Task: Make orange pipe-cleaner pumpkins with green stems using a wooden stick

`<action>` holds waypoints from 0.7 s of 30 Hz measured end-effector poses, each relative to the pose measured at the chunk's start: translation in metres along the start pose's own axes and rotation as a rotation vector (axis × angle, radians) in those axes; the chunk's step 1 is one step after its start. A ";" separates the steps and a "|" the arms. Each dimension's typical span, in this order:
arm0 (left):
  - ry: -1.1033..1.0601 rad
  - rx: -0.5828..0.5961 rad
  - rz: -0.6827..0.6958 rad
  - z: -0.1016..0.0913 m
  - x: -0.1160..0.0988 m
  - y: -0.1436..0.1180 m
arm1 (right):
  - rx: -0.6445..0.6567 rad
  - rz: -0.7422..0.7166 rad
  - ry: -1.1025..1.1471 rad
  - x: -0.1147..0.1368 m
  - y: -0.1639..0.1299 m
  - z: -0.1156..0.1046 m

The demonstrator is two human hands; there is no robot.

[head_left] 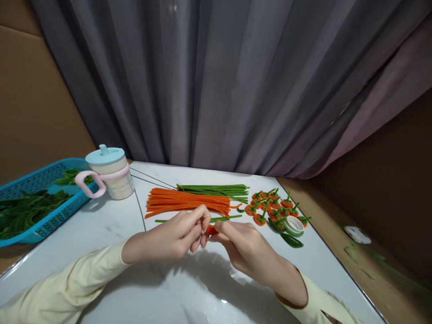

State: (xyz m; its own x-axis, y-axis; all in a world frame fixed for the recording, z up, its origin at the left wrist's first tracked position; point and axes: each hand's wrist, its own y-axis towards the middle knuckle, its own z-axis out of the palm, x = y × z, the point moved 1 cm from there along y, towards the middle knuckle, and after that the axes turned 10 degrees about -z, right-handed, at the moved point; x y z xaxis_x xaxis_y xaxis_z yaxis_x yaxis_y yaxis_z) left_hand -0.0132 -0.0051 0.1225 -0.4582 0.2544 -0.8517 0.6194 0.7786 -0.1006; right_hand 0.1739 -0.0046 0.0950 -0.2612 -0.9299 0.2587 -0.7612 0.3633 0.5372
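Note:
My left hand [177,235] and my right hand [248,249] meet over the near middle of the table, both closed in a pinch. Between their fingertips is a small orange piece of pipe cleaner [211,230], mostly covered by the fingers. Just beyond lies a bundle of orange pipe cleaners [189,201], with a bundle of green pipe cleaners [216,190] behind it. One loose green pipe cleaner [227,218] runs behind my hands. Several small orange pipe-cleaner shapes with green stalks [275,207] are grouped to the right.
A lidded cup [116,180] with a pink handle stands at left, beside a blue basket [50,225] holding green fuzzy pieces. Green leaf shapes [292,240] and a white-and-green ring [294,225] lie right. A grey curtain [216,90] hangs behind the white table [162,292].

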 end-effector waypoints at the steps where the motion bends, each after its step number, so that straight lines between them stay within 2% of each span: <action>1: 0.005 0.001 -0.003 0.000 0.000 0.000 | -0.013 0.009 0.004 0.000 0.000 0.001; 6: 0.123 -0.024 0.046 0.000 0.002 -0.001 | -0.063 0.110 0.074 -0.001 -0.001 0.003; 10: 0.239 -0.056 0.117 0.000 0.002 -0.002 | -0.066 0.128 0.072 0.001 0.000 0.001; 17: 0.161 -0.075 0.052 0.000 0.004 0.003 | -0.044 0.170 -0.027 0.001 0.002 0.000; 21: 0.202 -0.140 0.042 0.005 0.010 0.009 | -0.013 0.204 -0.038 -0.002 0.003 0.004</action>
State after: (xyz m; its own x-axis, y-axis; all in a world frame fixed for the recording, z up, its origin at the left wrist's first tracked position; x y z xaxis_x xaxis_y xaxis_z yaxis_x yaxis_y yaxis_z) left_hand -0.0088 0.0019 0.1104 -0.5610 0.3866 -0.7320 0.5526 0.8333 0.0166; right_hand 0.1702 -0.0015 0.0928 -0.4313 -0.8386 0.3328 -0.6828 0.5445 0.4871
